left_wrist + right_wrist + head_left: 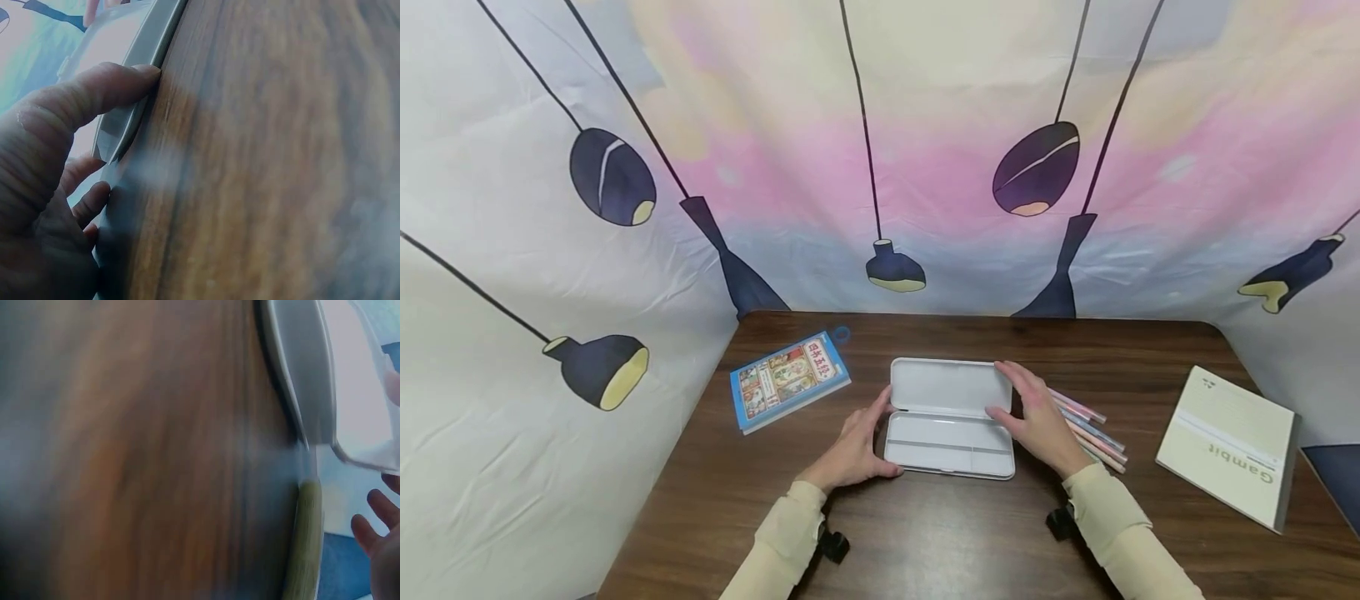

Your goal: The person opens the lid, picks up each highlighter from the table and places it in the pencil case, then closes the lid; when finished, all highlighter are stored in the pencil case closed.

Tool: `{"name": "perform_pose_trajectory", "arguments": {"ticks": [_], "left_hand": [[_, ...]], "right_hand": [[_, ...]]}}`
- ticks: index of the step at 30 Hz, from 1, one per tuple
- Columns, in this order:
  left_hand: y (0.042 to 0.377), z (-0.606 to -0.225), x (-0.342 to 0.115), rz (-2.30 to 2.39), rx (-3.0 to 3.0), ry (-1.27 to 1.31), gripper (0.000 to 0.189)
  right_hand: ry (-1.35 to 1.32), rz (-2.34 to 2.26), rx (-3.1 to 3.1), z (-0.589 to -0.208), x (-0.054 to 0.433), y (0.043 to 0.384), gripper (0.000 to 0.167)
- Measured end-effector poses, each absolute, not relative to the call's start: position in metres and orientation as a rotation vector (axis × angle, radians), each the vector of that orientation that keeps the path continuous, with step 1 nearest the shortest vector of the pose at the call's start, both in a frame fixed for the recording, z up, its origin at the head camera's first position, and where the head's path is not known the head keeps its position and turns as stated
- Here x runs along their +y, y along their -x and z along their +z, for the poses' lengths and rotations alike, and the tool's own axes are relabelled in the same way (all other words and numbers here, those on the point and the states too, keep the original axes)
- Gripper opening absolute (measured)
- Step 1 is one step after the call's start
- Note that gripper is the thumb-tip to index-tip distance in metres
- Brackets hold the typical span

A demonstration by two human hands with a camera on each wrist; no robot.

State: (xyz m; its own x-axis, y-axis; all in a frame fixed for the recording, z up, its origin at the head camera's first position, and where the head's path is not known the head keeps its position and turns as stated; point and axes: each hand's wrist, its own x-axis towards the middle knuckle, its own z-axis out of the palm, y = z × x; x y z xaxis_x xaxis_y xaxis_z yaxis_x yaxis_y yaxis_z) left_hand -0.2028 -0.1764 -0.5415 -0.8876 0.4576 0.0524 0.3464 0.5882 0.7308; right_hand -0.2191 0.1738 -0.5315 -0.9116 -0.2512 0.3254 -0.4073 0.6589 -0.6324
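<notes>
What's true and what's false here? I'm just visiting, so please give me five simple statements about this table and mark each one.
1. The white pencil case lies open on the wood-grain table. True.
2. The blue-bordered book is left of the case, and the Gambit notebook is right of it. True.
3. The case's compartments are packed full. False: they are empty; the pens lie on the table, right of the case.
4. The right hand is at the right side of the lid. True.
5. The left hand is picking up the book. False: it touches the case.
</notes>
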Motion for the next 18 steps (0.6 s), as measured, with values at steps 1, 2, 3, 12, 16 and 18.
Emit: {"name": "perform_pose_trajectory", "arguments": {"ticks": [1,2,3,12,16,18], "left_hand": [[0.203,-0.541,-0.176,1.177,2.673,-0.688,0.13],[0.203,-0.541,-0.176,1.173,2.674,-0.692,0.13],[0.203,-0.541,-0.176,1.167,2.676,-0.696,0.13],[0.204,-0.54,-0.176,1.107,2.695,-0.698,0.13],[0.204,-0.54,-0.175,1.07,2.696,-0.683,0.129],[0.203,-0.54,-0.175,1.058,2.69,-0.666,0.127]], "right_hand": [[-0.546,1.064,-2.68,-0.532,0.177,0.217,0.078],[-0.556,1.031,-2.692,-0.533,0.18,0.215,0.079],[-0.564,1.008,-2.699,-0.534,0.183,0.212,0.08],[-0.609,0.798,-2.817,-0.536,0.192,0.197,0.079],[-0.609,0.766,-2.863,-0.538,0.192,0.195,0.083],[-0.615,0.757,-2.876,-0.539,0.192,0.196,0.084]]}}
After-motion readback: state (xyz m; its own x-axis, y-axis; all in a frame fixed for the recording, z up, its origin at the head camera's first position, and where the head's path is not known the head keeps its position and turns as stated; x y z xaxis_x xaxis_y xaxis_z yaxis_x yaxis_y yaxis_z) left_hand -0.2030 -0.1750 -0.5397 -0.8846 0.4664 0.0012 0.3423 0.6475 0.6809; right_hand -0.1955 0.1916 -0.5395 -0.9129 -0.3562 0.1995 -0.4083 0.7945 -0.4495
